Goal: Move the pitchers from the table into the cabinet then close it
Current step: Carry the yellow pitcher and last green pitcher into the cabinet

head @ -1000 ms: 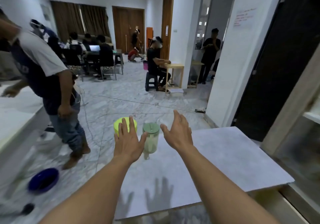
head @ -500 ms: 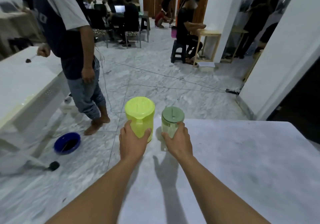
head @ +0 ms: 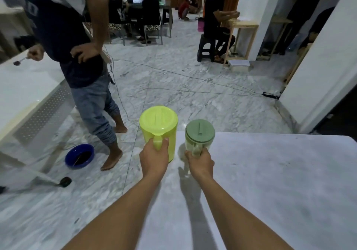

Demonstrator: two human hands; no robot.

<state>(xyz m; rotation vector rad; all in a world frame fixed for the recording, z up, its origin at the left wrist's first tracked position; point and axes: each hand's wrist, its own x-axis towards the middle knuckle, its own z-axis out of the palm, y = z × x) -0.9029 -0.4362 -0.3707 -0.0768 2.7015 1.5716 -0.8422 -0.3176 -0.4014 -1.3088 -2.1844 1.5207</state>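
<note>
A lime-yellow pitcher (head: 158,128) with a matching lid stands at the far left corner of the grey table (head: 270,182). My left hand (head: 154,158) is wrapped around its handle. Just to its right is a smaller clear pitcher (head: 200,135) with a dull green lid, and my right hand (head: 201,162) grips its handle. Both pitchers are upright, and whether they rest on the table I cannot tell. The cabinet is out of view.
A person in jeans (head: 85,71) stands barefoot close on the left beside a white counter (head: 23,91). A blue bowl (head: 79,156) lies on the marble floor near their feet. Cables cross the floor ahead. Seated people and stools fill the background; a white wall (head: 318,60) rises at right.
My hands went from open above the pitchers to closed on their handles. The view tilted down and nearer to the table. The person on the left put a hand on their hip.
</note>
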